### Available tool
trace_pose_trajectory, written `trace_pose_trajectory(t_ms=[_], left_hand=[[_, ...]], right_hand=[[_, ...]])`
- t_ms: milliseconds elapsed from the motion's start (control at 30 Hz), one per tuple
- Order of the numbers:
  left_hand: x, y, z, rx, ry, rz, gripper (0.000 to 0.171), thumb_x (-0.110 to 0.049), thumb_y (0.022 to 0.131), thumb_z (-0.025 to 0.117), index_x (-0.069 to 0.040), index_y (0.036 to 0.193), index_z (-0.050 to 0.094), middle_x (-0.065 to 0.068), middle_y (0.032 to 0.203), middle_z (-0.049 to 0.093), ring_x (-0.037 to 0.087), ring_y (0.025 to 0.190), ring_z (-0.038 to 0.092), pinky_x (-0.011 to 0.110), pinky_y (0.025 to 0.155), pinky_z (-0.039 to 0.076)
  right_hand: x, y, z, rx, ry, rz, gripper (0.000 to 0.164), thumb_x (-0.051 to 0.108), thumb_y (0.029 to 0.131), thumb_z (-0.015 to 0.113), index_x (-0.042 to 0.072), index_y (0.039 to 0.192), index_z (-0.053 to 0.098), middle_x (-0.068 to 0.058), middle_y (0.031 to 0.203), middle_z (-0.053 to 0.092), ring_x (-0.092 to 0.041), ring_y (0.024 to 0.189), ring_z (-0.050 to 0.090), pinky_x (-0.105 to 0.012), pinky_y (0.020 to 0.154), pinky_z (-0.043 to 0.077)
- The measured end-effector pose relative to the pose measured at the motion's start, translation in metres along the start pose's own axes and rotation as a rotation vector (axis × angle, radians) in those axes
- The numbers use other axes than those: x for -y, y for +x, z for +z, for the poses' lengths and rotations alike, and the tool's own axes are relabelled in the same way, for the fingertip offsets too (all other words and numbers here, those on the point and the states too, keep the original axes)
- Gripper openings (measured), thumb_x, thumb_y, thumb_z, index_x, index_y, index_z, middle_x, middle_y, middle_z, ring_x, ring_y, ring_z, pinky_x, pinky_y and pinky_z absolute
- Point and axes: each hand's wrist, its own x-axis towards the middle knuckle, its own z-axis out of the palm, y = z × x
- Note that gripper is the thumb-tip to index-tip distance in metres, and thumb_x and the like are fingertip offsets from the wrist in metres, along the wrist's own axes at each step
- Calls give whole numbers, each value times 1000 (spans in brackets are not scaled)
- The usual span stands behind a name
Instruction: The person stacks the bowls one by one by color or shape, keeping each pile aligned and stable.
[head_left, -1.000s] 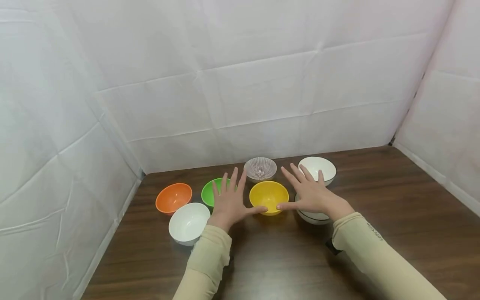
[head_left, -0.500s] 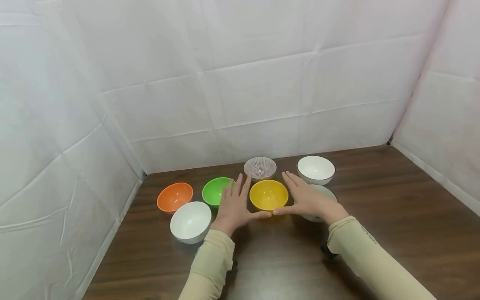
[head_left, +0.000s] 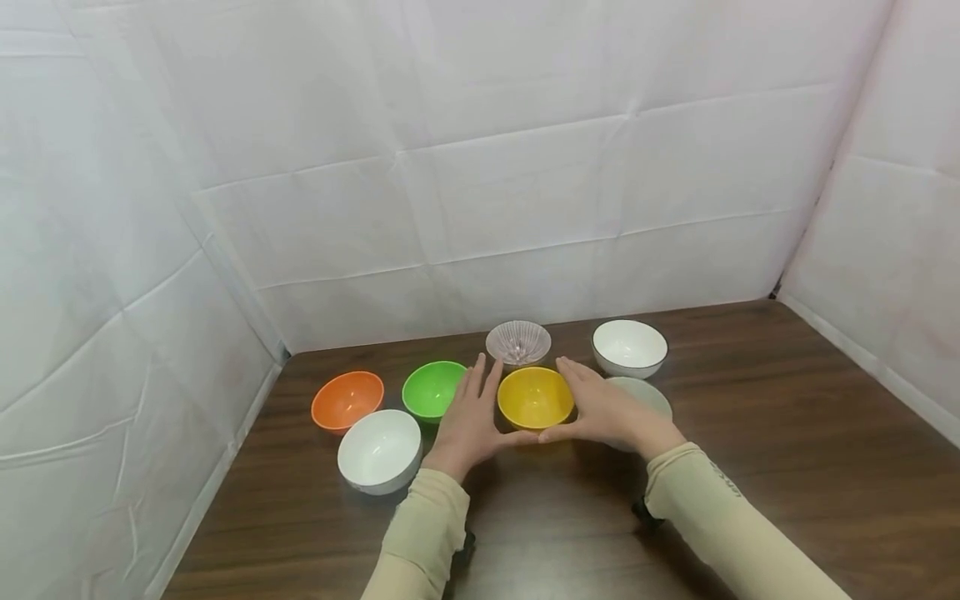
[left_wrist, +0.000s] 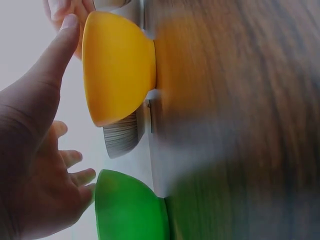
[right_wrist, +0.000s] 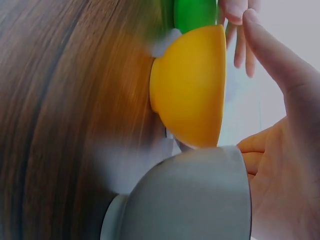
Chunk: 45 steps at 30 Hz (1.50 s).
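Yellow bowl (head_left: pixel 536 398) sits upright on the wooden table (head_left: pixel 555 533). Left hand (head_left: pixel 467 423) frames one side, fingers extended, thumb stretched apart; right hand (head_left: pixel 606 412) mirrors it from the other (whether either touches the rim, cannot tell). Thumb tips lie close together at the near side. Green bowl (head_left: pixel 432 388) stands near left hand, grey bowl (right_wrist: pixel 190 197) beside right.

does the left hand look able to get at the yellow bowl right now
Probably yes: the left hand is beside the yellow bowl, thumb and fingers apart, with nothing visible between them.
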Motion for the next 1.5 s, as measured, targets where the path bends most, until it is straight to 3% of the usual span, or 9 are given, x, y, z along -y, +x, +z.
trace_pose_trajectory(t_ms=[367, 600, 733, 867, 967, 1167, 1500], left_hand=[[-8, 3, 1, -2, -129, 45, 110, -48, 73, 77, -12, 154, 12, 14, 159, 20, 30, 140, 27, 48, 111, 36], [-10, 3, 2, 37, -164, -34, 106, -43, 75, 77, -11, 154, 13, 14, 153, 35, 30, 133, 40, 49, 108, 40], [-9, 2, 3, 65, -172, -64, 105, -46, 77, 75, -12, 154, 12, 14, 149, 41, 30, 127, 47, 49, 105, 44], [-10, 0, 0, 75, -187, -74, 104, -48, 77, 74, -11, 154, 13, 14, 148, 44, 30, 124, 51, 48, 104, 46], [-9, -2, -3, 86, -194, -77, 102, -49, 77, 73, -7, 152, 18, 14, 148, 43, 29, 126, 49, 48, 105, 44], [-8, -5, -7, 88, -219, -56, 83, -46, 78, 73, -7, 144, 40, 13, 143, 50, 29, 124, 49, 49, 106, 44], [-10, -9, -13, 111, -256, -71, 75, -42, 75, 78, -8, 136, 50, 10, 128, 62, 26, 107, 58, 48, 98, 50]], right_hand=[[8, 8, 7, -47, 18, -47, 125, 76, 64, 65, -10, 146, 24, -29, 146, 37, -39, 128, 42, -58, 105, 40], [10, 10, 10, -44, -2, -48, 118, 74, 67, 65, -7, 144, 29, -24, 138, 48, -31, 112, 53, -54, 97, 49], [10, 11, 10, -55, -1, -67, 105, 66, 68, 71, -3, 139, 38, -15, 119, 58, -23, 93, 54, -45, 83, 54], [11, 12, 10, -54, 4, -83, 91, 56, 70, 76, 1, 134, 44, -10, 105, 60, -20, 86, 53, -41, 77, 54], [12, 12, 9, -44, -9, -83, 90, 51, 72, 77, -1, 136, 42, -14, 113, 60, -22, 91, 55, -43, 81, 55], [15, 10, 8, -7, -49, -63, 95, 44, 76, 76, -9, 142, 33, -28, 138, 48, -36, 119, 50, -54, 102, 46], [25, 3, 10, -28, -30, -11, 96, 44, 71, 80, -10, 138, 40, -28, 135, 51, -39, 116, 52, -56, 101, 46]])
